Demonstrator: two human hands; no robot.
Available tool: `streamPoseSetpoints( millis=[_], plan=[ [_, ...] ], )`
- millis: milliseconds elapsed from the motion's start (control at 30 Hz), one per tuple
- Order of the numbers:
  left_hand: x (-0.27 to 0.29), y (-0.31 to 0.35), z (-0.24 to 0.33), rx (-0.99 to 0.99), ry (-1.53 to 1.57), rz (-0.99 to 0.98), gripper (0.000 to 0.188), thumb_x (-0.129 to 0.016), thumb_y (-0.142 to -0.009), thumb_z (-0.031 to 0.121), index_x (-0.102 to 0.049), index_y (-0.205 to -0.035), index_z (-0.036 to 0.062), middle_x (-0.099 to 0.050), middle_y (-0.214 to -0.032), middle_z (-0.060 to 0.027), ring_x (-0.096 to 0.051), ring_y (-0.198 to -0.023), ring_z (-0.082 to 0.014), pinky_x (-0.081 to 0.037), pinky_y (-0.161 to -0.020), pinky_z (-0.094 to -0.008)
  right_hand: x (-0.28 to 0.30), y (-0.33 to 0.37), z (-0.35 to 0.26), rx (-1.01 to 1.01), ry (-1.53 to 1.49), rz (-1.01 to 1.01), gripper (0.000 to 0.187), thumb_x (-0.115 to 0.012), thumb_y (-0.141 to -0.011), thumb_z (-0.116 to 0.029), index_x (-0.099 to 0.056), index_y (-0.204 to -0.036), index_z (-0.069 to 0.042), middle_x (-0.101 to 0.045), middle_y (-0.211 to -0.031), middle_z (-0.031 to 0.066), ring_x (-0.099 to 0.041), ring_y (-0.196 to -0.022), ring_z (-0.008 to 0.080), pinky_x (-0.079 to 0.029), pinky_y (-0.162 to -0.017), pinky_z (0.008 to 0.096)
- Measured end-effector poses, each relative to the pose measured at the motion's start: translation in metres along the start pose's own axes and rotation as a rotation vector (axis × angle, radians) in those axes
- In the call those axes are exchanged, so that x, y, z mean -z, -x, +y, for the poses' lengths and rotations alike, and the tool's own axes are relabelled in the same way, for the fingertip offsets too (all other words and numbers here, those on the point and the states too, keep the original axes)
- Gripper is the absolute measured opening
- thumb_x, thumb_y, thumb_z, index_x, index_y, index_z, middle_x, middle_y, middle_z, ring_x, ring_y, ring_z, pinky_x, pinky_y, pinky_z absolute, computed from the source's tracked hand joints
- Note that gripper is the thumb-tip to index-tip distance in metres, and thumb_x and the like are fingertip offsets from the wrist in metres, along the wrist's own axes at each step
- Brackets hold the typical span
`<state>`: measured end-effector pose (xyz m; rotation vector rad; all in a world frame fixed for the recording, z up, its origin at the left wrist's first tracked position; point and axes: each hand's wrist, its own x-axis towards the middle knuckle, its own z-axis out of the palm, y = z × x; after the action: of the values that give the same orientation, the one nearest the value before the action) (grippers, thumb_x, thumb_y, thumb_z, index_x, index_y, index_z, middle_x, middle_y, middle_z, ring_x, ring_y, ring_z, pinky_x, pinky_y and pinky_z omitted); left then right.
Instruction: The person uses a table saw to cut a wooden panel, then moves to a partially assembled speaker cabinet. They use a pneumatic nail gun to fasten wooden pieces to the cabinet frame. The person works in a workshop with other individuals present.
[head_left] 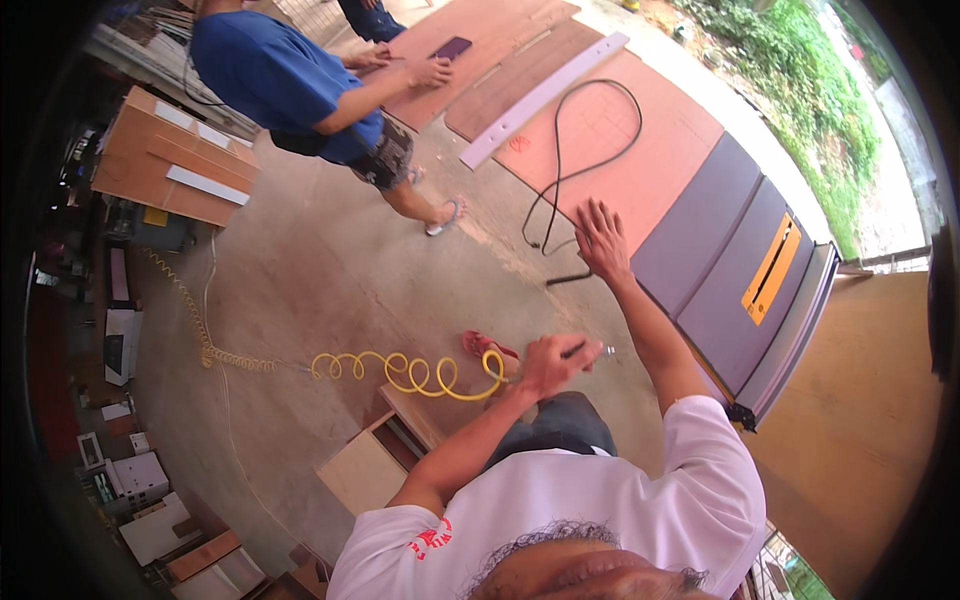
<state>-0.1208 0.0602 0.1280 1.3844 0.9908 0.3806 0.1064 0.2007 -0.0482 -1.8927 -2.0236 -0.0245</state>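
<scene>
My left hand (552, 367) is closed around a small black air blow gun (573, 350), mostly hidden by the fingers. From it a yellow coiled air hose (410, 372) runs off to the left above the floor. My right hand (602, 240) is stretched out with its fingers spread at the near edge of a reddish plywood board (660, 150), beside a looped black cable (560, 180). Whether the palm presses on the board, I cannot tell. Right of this hand is a table saw (700, 235) with a dark grey top and a yellow insert plate (772, 270).
At the upper left a co-worker in a blue shirt (265, 70) reaches over the boards near a phone (451, 48). A pale strip with holes (545, 100) lies across the boards. Wooden boxes (365, 470) stand on the floor by my left arm. A plywood sheet (850, 400) is at the right.
</scene>
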Motion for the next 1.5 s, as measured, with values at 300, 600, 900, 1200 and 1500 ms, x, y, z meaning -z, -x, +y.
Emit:
streamPoseSetpoints(
  millis=[300, 600, 900, 1200, 1500],
  plan=[
    [0.044, 0.025, 0.028, 0.030, -0.468, 0.162, 0.054, -0.060, -0.092, 0.061, -0.076, -0.087, 0.0096, -0.072, -0.074, -0.0088, -0.072, -0.076, -0.0279, -0.054, -0.073, -0.0417, 0.015, 0.042, -0.032, -0.166, -0.075, 0.056, 0.051, -0.062, -0.096, -0.021, -0.054, -0.145, -0.009, -0.047, -0.155, 0.0180, -0.041, -0.146, 0.0378, -0.027, -0.120, 0.0588],
    [0.077, 0.059, 0.001, 0.046, -0.190, 0.117, 0.056, -0.058, -0.094, 0.060, -0.075, -0.087, 0.0070, -0.072, -0.074, -0.0105, -0.071, -0.073, -0.0264, -0.054, -0.074, -0.0422, -0.011, 0.078, -0.116, 0.135, -0.337, -0.074, 0.010, -0.068, -0.090, -0.016, -0.071, -0.097, -0.011, -0.067, -0.103, 0.0106, -0.061, -0.101, 0.0330, -0.047, -0.085, 0.0481],
    [0.188, 0.074, -0.073, 0.346, -0.413, 0.484, 0.064, -0.056, -0.091, 0.069, -0.079, -0.089, 0.0097, -0.074, -0.076, -0.0077, -0.073, -0.078, -0.0249, -0.055, -0.080, -0.0433, -0.064, 0.030, -0.190, 0.306, -0.206, -0.555, 0.015, -0.060, -0.093, -0.021, -0.071, -0.099, -0.012, -0.069, -0.104, 0.0124, -0.063, -0.105, 0.0354, -0.051, -0.087, 0.0496],
    [0.336, 0.129, -0.029, -0.018, 0.010, 0.294, 0.058, -0.056, -0.097, 0.059, -0.074, -0.082, 0.0059, -0.070, -0.071, -0.0046, -0.066, -0.068, -0.0201, -0.052, -0.072, -0.0378, -0.140, -0.071, -0.333, 0.617, -0.063, -0.921, 0.041, -0.077, -0.078, -0.041, -0.070, -0.109, -0.016, -0.069, -0.113, 0.0118, -0.064, -0.112, 0.0351, -0.054, -0.093, 0.0504],
    [0.452, 0.189, -0.152, 0.639, -0.340, 0.972, 0.062, -0.055, -0.091, 0.069, -0.079, -0.096, 0.0128, -0.077, -0.088, -0.0141, -0.074, -0.093, -0.0373, -0.056, -0.085, -0.0487, -0.145, -0.124, -0.517, 0.815, -0.269, -0.761, 0.025, -0.059, -0.097, -0.028, -0.072, -0.106, -0.008, -0.070, -0.107, 0.0173, -0.065, -0.107, 0.0372, -0.053, -0.090, 0.0525]
  ],
)
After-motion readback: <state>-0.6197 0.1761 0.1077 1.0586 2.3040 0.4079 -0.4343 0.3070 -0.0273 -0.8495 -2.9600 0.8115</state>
